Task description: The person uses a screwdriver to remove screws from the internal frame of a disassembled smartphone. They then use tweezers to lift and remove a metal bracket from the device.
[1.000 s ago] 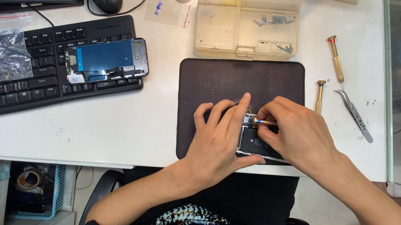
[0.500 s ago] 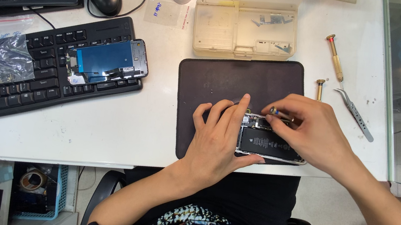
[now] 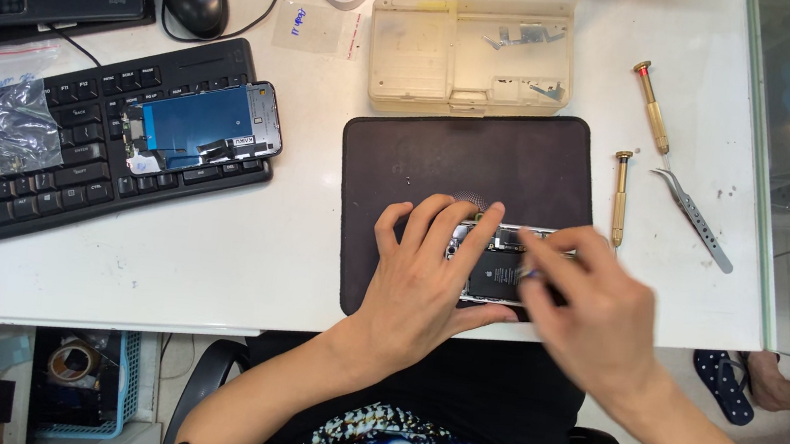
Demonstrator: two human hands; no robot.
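Phone [image 3: 499, 269]: lies opened on the dark mat [image 3: 466, 166], near the worktop's front edge.
Left hand [image 3: 429, 275]: flat, fingers spread, pinning the phone.
Right hand [image 3: 598, 315]: blurred above the phone; grip cannot be told.

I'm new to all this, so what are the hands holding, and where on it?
The left hand presses flat on the opened phone, covering its left end. The right hand is blurred over its right end; any tool there cannot be told.

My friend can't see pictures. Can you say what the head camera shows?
Two hands work on an opened phone lying on a dark mat: the left hand presses it flat while the blurred right hand hovers over it. Screwdrivers, tweezers, a parts box and a keyboard lie around.
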